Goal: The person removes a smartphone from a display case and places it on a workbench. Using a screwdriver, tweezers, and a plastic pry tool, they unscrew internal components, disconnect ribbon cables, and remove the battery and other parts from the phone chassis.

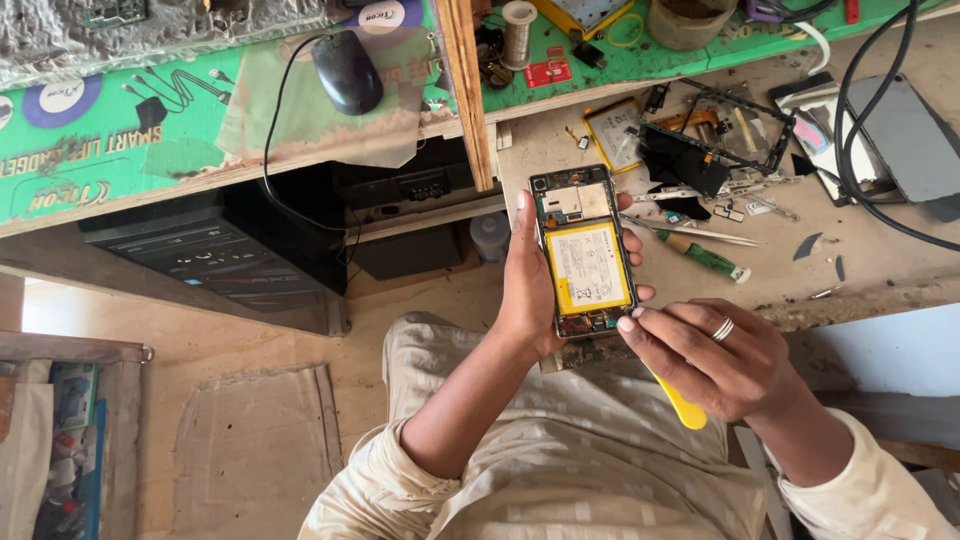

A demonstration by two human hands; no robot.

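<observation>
phone (584, 252): back off, battery showing, gripped in left hand (525, 285) off bench (880, 270) front edge
right hand (705, 355): closed round yellow pry tool (682, 405), fingertip on phone's bottom corner
battery: not lifted yet

Most of the yellow tool (680, 405) is hidden within the right hand (715, 362), only its lower end being shown at lower centre right; the back of the opened phone (583, 252) is covered by the left hand (527, 285). The small parts inside the phone's upper section are too small to be told apart. At the upper right, the black cables (880, 120) and a round container (690, 20) are cut off by the frame's edge, and at the lower left a shelf of clutter (70, 450) is likewise cut off.
</observation>
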